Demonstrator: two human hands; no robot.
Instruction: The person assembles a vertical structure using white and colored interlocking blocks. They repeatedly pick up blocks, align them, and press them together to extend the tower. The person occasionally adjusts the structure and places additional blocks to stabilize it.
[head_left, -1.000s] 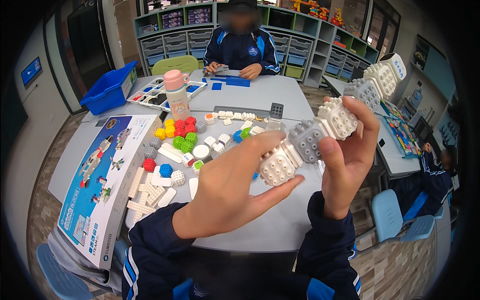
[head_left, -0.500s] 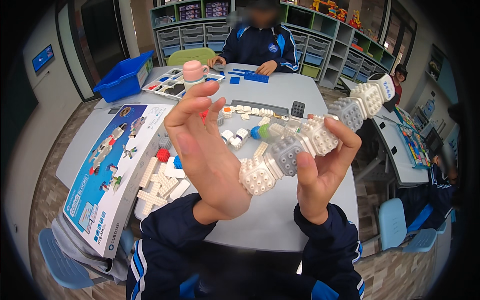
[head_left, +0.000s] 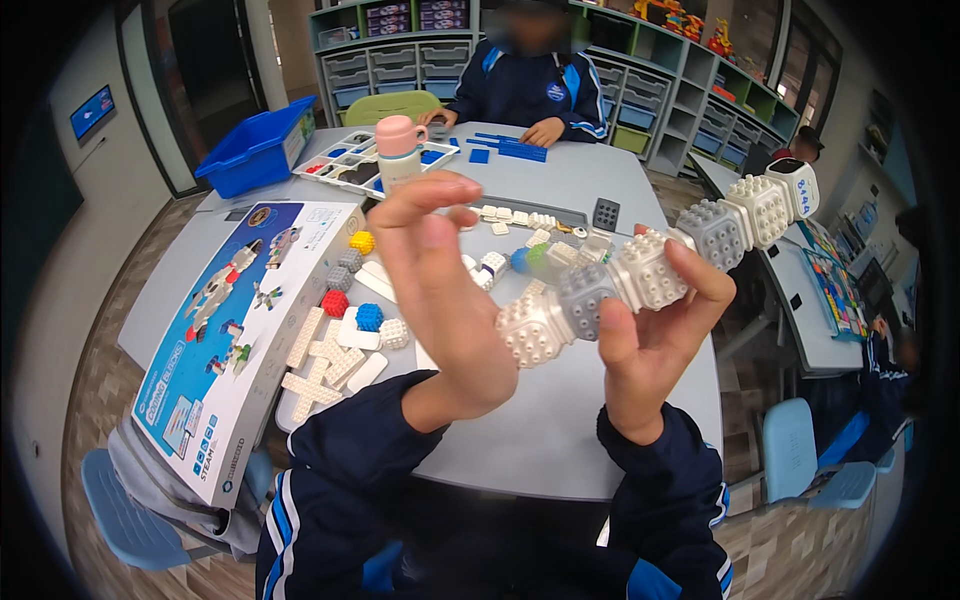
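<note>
A long chain of white and grey studded block cubes (head_left: pixel 710 237) is held up at a slant above the table, its white end piece at the upper right. My right hand (head_left: pixel 650 350) pinches the chain near its middle between thumb and fingers. The lower white cube (head_left: pixel 530 328) reaches the wrist of my left hand (head_left: pixel 440 290); whether they touch is hard to tell. My left hand is raised with its fingers apart and bent, holding nothing. Behind it stand a pink-capped bottle (head_left: pixel 398 150) and loose studded cubes, among them a red cube (head_left: pixel 335 303) and a blue cube (head_left: pixel 370 317).
A large product box (head_left: pixel 230 330) leans along the table's left side near white studded plates (head_left: pixel 330 362). Farther back are a blue bin (head_left: pixel 250 155) and a sorting tray (head_left: pixel 325 170). A person (head_left: pixel 535 80) sits opposite with blue strips (head_left: pixel 520 150).
My left hand has turned more side-on, its fingers bending toward the right. The chain stays in my right hand and sits slightly farther right in the view.
</note>
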